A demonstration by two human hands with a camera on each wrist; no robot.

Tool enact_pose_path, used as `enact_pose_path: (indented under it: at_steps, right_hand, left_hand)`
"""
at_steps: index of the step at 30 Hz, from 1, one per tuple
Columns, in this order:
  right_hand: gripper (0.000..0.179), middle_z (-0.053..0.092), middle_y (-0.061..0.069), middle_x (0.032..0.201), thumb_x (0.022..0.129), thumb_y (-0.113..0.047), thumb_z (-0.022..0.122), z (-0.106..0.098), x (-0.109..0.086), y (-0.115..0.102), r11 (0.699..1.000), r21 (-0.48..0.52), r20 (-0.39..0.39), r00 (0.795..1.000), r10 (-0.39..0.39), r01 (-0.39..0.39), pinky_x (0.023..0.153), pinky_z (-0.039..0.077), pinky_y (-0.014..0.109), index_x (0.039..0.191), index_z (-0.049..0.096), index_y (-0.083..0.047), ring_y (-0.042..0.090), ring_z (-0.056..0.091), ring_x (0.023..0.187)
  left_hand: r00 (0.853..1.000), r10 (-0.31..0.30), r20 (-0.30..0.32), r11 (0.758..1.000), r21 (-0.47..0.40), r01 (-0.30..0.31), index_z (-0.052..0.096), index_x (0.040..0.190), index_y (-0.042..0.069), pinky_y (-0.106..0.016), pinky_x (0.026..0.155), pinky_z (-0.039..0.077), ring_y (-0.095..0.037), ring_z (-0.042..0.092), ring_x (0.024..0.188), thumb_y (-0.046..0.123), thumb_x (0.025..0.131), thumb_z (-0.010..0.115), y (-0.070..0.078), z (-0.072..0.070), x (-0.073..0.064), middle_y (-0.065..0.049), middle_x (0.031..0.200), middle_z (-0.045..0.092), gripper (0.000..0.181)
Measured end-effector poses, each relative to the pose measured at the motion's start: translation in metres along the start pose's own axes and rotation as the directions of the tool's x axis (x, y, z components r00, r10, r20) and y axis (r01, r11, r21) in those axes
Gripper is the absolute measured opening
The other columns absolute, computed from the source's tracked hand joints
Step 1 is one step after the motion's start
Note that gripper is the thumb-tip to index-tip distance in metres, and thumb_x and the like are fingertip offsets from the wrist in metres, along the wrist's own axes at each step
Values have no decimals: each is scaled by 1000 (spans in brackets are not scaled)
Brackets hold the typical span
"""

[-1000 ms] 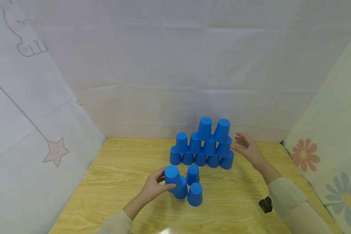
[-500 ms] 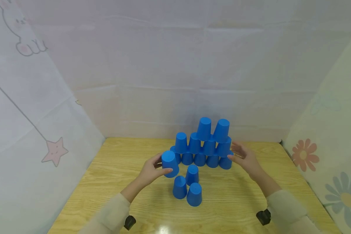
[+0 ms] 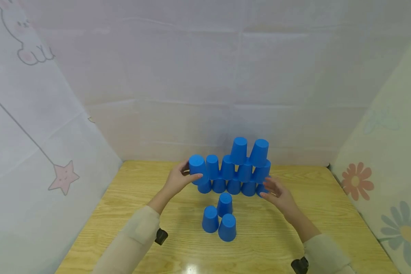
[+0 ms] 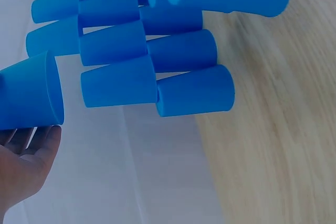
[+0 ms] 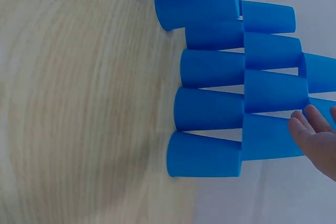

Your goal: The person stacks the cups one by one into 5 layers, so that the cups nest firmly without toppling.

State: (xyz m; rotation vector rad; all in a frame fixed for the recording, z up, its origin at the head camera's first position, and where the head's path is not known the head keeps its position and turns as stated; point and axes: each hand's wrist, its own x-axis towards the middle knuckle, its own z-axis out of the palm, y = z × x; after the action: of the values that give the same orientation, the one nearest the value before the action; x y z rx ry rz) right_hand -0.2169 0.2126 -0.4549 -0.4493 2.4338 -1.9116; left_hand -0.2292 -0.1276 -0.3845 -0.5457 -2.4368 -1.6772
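Note:
My left hand (image 3: 178, 178) grips an upside-down blue cup (image 3: 197, 167), held in the air just left of and in front of the stacked cups. The left wrist view shows that held cup (image 4: 29, 93) with fingers under its side. Behind stands a wall of blue cups (image 3: 234, 186) in three tiers, with two cups on top, one of them the right top cup (image 3: 259, 153). My right hand (image 3: 280, 198) hovers by the right end of the stack, fingers loosely spread and holding nothing. In the right wrist view the right hand (image 5: 320, 142) is beside the second-tier cups; contact cannot be told.
Three upside-down blue cups, including the front one (image 3: 227, 227), stand on the wooden table (image 3: 140, 243) in front of the stack. A white cloth backdrop (image 3: 178, 76) rises behind the table, with patterned cloth at both sides.
My left hand has lifted a cup from the front group and carried it away from me to the stack's left end. The right hand has come lower and slightly left.

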Motion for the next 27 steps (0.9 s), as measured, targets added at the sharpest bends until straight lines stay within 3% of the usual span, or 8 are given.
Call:
enact_pose_path:
  at_steps: [6,14,21,27]
  right_hand:
    - [58,41,20,124,80,-15,62,14,-7,7,999,14,-14,999,29,-29,89,35,46,129,33,-2,36,36,115]
    - [56,42,23,123,79,-13,63,37,-17,14,998,27,-10,999,53,-52,91,33,46,127,36,-1,37,37,114]
    - [57,44,19,122,77,-14,65,56,-23,21,991,71,-2,993,116,-115,92,31,46,127,38,-4,36,37,114]
    - [60,39,23,125,78,-12,64,72,-31,12,986,42,90,983,158,-162,93,28,50,128,34,-1,40,33,115]
  left_hand:
    - [1000,11,1,1000,15,-11,39,127,2,-40,86,40,-30,46,105,15,79,64,5,1,14,-17,116,49,56]
    - [1000,-18,-26,1000,-6,18,38,130,14,-38,86,40,-24,46,107,35,74,66,-21,7,43,-10,120,48,66]
    - [998,-34,-45,999,13,35,38,130,13,-35,86,40,-21,46,107,39,74,65,-16,15,60,-7,120,49,68]
    - [996,-65,-59,998,-11,64,38,130,13,-36,86,40,-21,45,108,39,74,65,-14,19,73,-8,120,49,68]
